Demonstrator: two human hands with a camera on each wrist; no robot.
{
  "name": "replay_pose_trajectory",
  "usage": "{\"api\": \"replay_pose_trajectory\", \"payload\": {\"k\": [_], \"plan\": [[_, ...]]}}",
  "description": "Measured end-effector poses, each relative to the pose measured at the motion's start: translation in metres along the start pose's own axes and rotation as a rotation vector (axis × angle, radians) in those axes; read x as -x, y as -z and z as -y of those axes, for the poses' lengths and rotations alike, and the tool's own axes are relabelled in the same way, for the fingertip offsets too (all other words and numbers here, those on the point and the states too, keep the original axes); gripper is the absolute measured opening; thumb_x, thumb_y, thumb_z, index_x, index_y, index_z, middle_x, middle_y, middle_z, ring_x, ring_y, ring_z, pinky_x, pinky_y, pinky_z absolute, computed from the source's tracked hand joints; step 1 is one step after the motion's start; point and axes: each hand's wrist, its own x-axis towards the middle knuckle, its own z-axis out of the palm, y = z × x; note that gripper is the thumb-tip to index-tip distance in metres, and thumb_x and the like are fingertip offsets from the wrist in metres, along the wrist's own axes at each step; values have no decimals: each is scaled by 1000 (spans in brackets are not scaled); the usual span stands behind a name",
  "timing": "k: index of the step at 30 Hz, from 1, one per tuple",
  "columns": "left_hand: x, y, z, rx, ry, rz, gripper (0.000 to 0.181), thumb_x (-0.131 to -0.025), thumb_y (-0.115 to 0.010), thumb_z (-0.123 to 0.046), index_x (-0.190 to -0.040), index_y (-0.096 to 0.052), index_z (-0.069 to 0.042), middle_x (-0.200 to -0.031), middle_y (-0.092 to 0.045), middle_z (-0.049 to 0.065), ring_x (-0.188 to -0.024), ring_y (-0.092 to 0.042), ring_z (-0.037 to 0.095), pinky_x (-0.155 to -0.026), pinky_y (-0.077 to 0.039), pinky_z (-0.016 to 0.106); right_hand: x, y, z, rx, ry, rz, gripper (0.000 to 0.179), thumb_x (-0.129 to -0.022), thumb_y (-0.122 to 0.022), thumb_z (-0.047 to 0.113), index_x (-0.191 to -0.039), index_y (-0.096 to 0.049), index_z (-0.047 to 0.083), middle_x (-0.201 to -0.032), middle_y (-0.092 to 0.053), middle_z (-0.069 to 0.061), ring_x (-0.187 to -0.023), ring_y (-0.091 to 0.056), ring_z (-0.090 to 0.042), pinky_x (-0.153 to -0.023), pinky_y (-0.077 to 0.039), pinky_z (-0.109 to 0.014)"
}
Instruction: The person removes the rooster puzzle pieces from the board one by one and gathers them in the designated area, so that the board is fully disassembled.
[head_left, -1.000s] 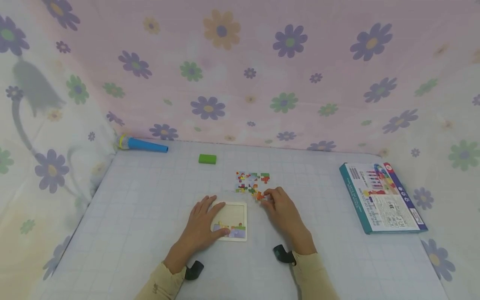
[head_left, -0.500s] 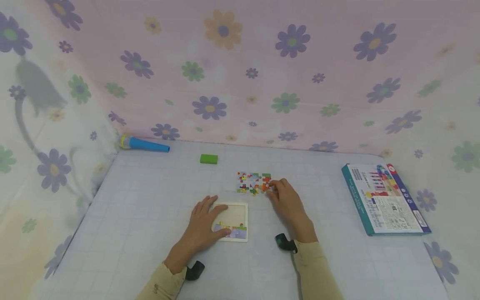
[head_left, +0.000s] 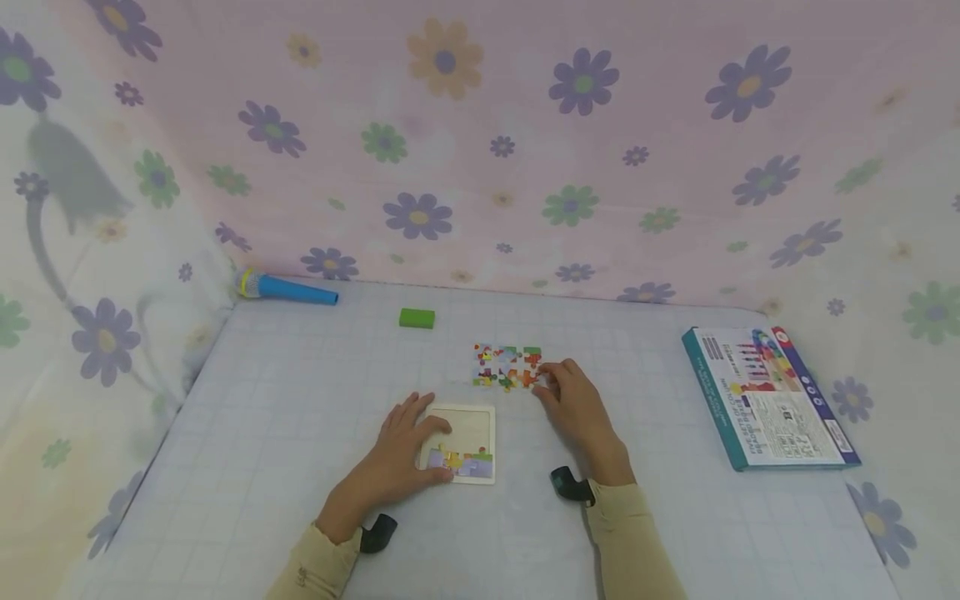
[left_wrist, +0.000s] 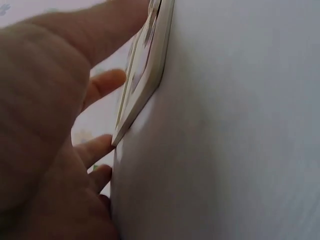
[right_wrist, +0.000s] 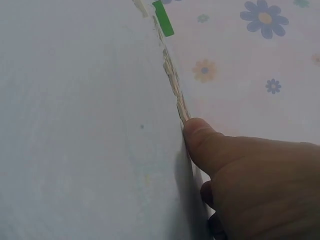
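My left hand (head_left: 397, 454) lies over the left side of a white square puzzle tray (head_left: 492, 429), fingers spread, thumb near its lower part. A row of joined jigsaw pieces (head_left: 476, 463) fills the tray's near edge; bare wood shows above. In the left wrist view the fingertips meet the tray's edge (left_wrist: 142, 107). Beyond the tray, several loose jigsaw pieces (head_left: 507, 358) lie in two rows. My right hand (head_left: 581, 412) pinches an orange jigsaw piece (head_left: 529, 378) at the near right corner of that group. The right wrist view shows the thumb (right_wrist: 200, 131) at the piece's edge.
A green block (head_left: 417, 318) lies behind the pieces to the left. The blue toy microphone (head_left: 292, 289) is at the back left. A flat teal-edged box (head_left: 772, 400) lies on the right. Flowered cloth walls (head_left: 465, 150) surround the table.
My right hand has moved the orange piece up and right, turning it straight beside the others. The left thumb and index finger have drawn back slightly toward the tray's left side.
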Motion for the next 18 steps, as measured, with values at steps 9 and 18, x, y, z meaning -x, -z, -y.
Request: {"api": "replay_pose_trajectory", "payload": {"k": [9,18], "plan": [[3,5,3,-1,-5,42,55,-72,-93,-37,-117,-62,-30,-169,-25,7,-160,-12,32,-129,-12,57,0,0,-1,18,11,-9,33,-97,-71,26,-125,-68,9,-101,-57,-5,-83,-49,-18,-74,-43,-32],[3,6,5,23,8,50,46,-74,-92,-34,-110,-63,-32,-169,-26,3,-160,-11,30,-130,-12,55,0,1,-2,14,47,-35,29,-97,-71,21,-122,-69,8,-96,-56,-6,-79,-48,-16,-70,-41,-31]]}}
